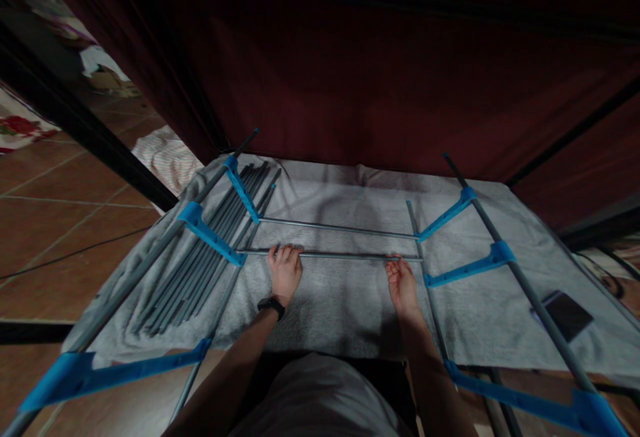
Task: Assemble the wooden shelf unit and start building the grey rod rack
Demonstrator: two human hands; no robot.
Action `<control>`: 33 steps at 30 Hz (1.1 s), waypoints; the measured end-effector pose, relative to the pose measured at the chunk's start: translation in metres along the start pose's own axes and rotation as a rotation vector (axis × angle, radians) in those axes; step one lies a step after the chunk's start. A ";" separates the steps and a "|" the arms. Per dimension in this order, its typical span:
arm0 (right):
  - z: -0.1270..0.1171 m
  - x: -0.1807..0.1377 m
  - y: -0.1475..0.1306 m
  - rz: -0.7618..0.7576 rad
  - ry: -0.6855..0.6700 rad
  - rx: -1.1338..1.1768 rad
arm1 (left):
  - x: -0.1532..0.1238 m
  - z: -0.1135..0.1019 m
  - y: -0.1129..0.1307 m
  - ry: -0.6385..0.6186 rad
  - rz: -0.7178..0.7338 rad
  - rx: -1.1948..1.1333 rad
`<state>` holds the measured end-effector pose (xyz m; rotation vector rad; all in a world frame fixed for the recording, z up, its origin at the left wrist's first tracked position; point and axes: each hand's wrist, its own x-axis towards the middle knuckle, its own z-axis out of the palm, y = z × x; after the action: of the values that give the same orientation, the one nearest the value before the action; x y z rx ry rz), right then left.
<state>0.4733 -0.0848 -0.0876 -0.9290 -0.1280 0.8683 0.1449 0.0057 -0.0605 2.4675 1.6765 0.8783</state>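
A thin grey metal rod [345,256] lies crosswise over a grey cloth [345,304]. My left hand [285,270], with a black band at the wrist, rests on the rod's left part with fingers curled over it. My right hand [401,282] pinches the rod near its right end. The rod's left end meets a blue plastic connector [213,234] on the left grey frame pole [150,260]. A second rod [335,227] runs parallel just beyond, between another blue connector [243,187] and a blue arm [445,216] of the right frame pole [510,267].
A bundle of several spare grey rods [210,250] lies on the cloth at the left. A dark phone [567,314] sits on the cloth at the right. Dark red fabric [380,84] hangs behind. Brown floor tiles [55,230] spread to the left. More blue connectors [115,370] sit near me.
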 end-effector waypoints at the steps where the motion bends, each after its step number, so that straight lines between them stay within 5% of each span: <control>1: 0.000 0.000 0.000 0.006 -0.003 -0.003 | 0.000 0.000 0.000 -0.002 0.004 0.002; 33: -0.003 0.001 0.000 0.034 -0.031 0.044 | -0.001 0.003 -0.002 0.017 0.060 -0.034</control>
<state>0.4751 -0.0855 -0.0898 -0.8791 -0.1199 0.9138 0.1446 0.0067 -0.0641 2.5072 1.5856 0.9281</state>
